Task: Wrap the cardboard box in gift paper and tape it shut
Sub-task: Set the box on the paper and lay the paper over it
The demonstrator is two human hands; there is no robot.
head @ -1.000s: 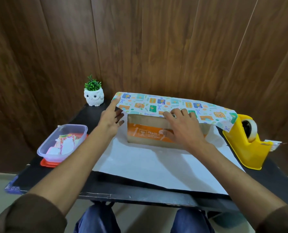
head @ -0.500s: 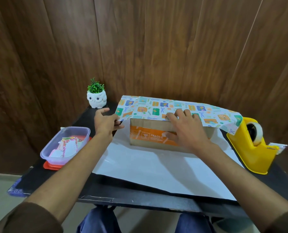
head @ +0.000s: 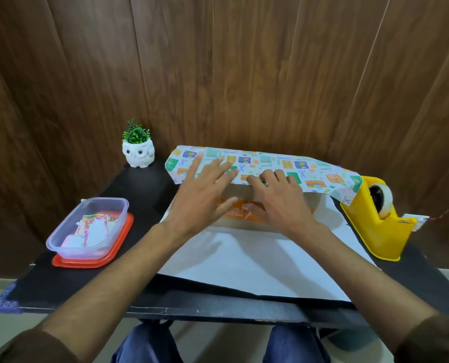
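In the head view the cardboard box (head: pixel 314 204) lies dead ahead on the table (head: pixel 139 187), long axis running left to right, on the white side of the gift paper (head: pixel 257 263), whose printed flap drapes over its top from the far side. My left grip (head: pixel 205 189) is released, fingers flat on that flap. My right grip (head: pixel 278 200) clamps the box's near top edge, fingers bent over it and thumb on the front. The tape dispenser (head: pixel 375 226) stands to the right, so the right grip is nearer. A moment earlier the left grip was at the flap's left edge; now it presses on top.
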